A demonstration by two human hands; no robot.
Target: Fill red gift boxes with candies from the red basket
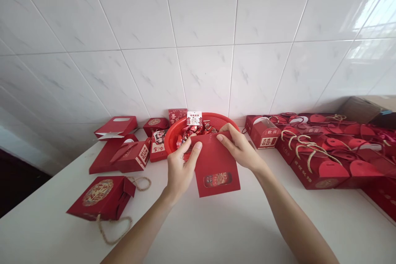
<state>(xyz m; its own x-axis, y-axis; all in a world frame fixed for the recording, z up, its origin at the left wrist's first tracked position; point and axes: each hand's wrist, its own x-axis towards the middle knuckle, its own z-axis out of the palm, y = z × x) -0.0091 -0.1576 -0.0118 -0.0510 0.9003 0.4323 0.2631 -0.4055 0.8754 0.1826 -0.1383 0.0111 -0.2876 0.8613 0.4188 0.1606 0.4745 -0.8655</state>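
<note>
A flat red paper gift bag (216, 161) with a rounded clear window near its lower edge hangs upright between my hands. My left hand (182, 165) pinches its upper left corner, thumb on the near face. At the upper right, my right hand (238, 146) grips the edge the same way, its thumb close to a small hole in the top. Just behind the bag stands a red plastic basket (168, 142), partly hidden by it, holding wrapped sweets (193, 130) and a white printed card (194, 118).
A red box with rope handles (100, 198) lies at the front left. Behind it are more red boxes (131, 156) and bags (116, 127). Many red gift boxes (323, 165) crowd the right side, a cardboard box (368, 109) behind them. A tiled wall (204, 70) backs the white table (198, 231).
</note>
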